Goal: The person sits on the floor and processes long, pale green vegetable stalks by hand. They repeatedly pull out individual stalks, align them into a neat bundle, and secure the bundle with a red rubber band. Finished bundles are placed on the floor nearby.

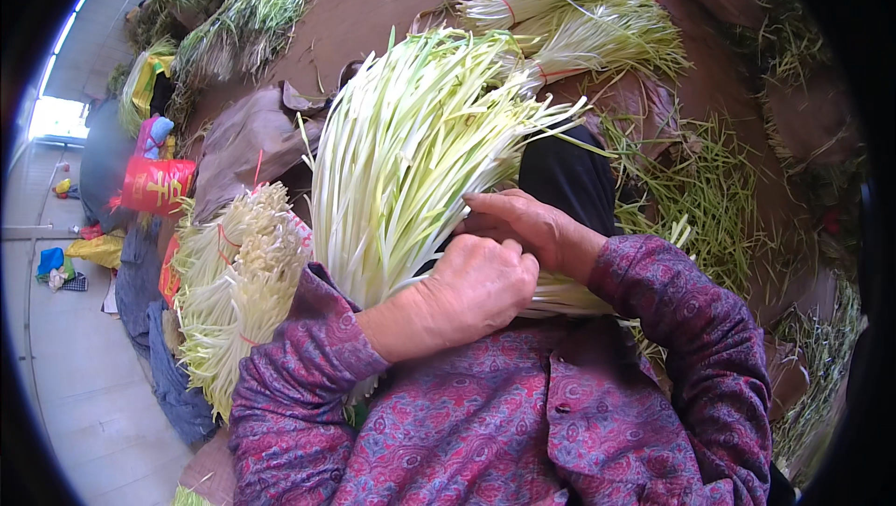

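A large bundle of blanched garlic chives (413, 149), white to pale green, lies across my lap with its leaves fanned towards the top of the view. At its lower right side, my left hand (476, 285) is curled with the knuckles up. My right hand (528, 229) meets it there, thumb and fingers bent close to the stalks. Whatever lies between the fingertips is hidden by the hands. More pale stalks (567, 296) show beneath my right wrist. My dark trouser knee (567, 177) juts out beyond the hands.
Tied bundles (238, 282) with red bands stand at my left. Further tied bundles (581, 23) lie ahead on brown cloth. Loose green trimmings (707, 198) cover the ground at right. Uncut heaps (238, 23) lie far left, near a red bag (157, 184) bearing writing.
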Demonstrator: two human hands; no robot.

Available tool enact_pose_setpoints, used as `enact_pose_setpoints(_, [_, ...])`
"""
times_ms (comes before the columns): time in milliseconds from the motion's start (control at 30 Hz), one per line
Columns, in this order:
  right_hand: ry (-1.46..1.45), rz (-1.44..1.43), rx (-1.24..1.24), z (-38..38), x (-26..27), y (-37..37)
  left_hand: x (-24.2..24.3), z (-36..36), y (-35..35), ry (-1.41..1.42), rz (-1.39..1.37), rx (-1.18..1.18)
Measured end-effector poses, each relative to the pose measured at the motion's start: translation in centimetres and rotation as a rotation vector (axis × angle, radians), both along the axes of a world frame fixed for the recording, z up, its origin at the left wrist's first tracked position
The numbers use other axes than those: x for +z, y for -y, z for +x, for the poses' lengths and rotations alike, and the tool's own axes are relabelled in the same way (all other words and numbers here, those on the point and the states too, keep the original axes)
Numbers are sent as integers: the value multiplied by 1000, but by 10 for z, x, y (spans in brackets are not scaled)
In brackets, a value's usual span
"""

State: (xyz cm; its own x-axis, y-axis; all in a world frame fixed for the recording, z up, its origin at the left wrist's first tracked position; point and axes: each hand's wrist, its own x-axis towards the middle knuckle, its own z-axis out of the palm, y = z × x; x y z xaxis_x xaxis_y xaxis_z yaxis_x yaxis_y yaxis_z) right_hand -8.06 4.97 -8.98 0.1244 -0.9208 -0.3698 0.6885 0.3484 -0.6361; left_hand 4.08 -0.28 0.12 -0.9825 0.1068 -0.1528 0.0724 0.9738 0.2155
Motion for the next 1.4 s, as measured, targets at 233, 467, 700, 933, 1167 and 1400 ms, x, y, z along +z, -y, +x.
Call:
enact_pose_setpoints(233, [300, 150, -328, 16, 8, 6, 34, 13, 45, -358, -217, 309])
enact_pose_setpoints(467, [291, 151, -479, 29, 21, 16, 24, 17, 69, -181, -280, 582])
enact_pose_setpoints(700, [212, 11, -437, 36, 16, 25, 16, 28, 89, -336, -77, 691])
enact_pose_setpoints(933, [177, -104, -437, 37, 14, 28, 14, 46, 87, -369, -215, 811])
enact_pose_setpoints(1167, [140, -152, -479, 38, 21, 30, 11, 65, 97, -164, 108, 1078])
enact_pose_setpoints(1400, [216, -191, -474, 31, 42, 30, 13, 55, 114, -239, 237, 1095])
